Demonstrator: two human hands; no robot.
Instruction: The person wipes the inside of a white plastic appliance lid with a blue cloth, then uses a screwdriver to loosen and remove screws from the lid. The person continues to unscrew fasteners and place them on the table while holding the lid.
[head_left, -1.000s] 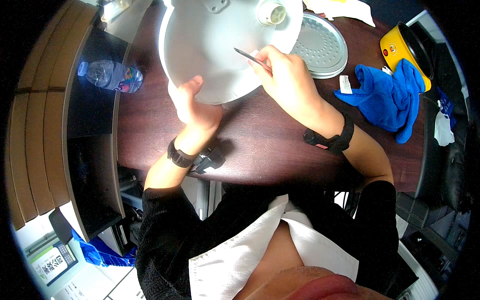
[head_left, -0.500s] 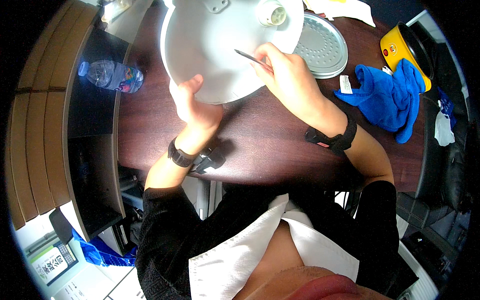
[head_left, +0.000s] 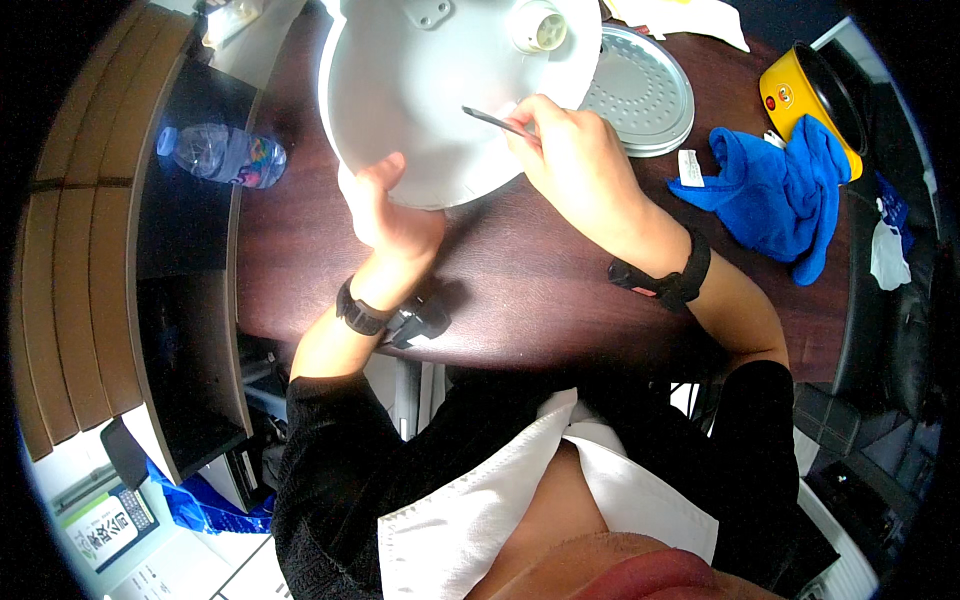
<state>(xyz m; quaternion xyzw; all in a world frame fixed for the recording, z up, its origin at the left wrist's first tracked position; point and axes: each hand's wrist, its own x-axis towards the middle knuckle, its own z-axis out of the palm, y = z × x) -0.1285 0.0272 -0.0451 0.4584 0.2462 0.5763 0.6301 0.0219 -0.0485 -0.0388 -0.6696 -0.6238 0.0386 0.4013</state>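
A large white round bowl-like shell point(head_left: 410, 110) is held tilted over the desk, its smooth hollow inside facing me. A short white cylindrical fitting point(head_left: 541, 28) stands out inside it near the far right, and a small plate with holes point(head_left: 428, 14) sits at the far side. My left hand point(head_left: 395, 215) grips the near left rim, thumb on the inner face. A thin dark stick-like tool point(head_left: 488, 119) is pinched in my right hand point(head_left: 580, 150), its tip pointing left over the shell's inside. Whether the tip touches the surface I cannot tell.
Right of the shell lies a round grey dimpled disc point(head_left: 650, 95). Beyond my right wrist are a blue cloth point(head_left: 780, 200) and a yellow pot point(head_left: 800, 95). A plastic water bottle point(head_left: 222, 153) lies on the shelf at left. A small black device point(head_left: 420, 320) rests near the desk edge.
My right hand and the tool have shifted slightly left and toward me. The shell has moved a little left; my left hand keeps its grip.
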